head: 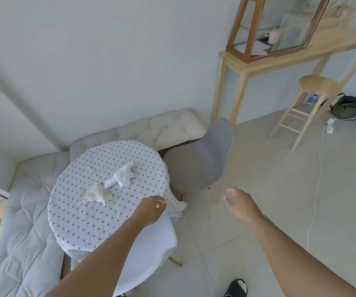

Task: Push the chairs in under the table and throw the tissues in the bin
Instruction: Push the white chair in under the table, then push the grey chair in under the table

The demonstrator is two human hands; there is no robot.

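Note:
A small round table point(82, 215) with a dotted white cloth holds crumpled tissues: one bunch point(96, 194) near the middle and another point(122, 175) just behind it. A grey chair point(213, 155) stands to the table's right, pulled out, its seat partly under the cloth's edge. A white chair point(151, 254) sits at the near side, its seat partly beneath the table. My left hand point(151, 209) hovers curled over the table's right edge, holding nothing. My right hand point(241, 203) is open in the air, just short of the grey chair.
A cushioned bench point(166, 127) wraps behind and left of the table along the wall. A wooden console table point(258, 63) and a wooden stool point(314, 86) stand at the back right. A white cable point(316, 183) trails across the tiled floor. No bin is in view.

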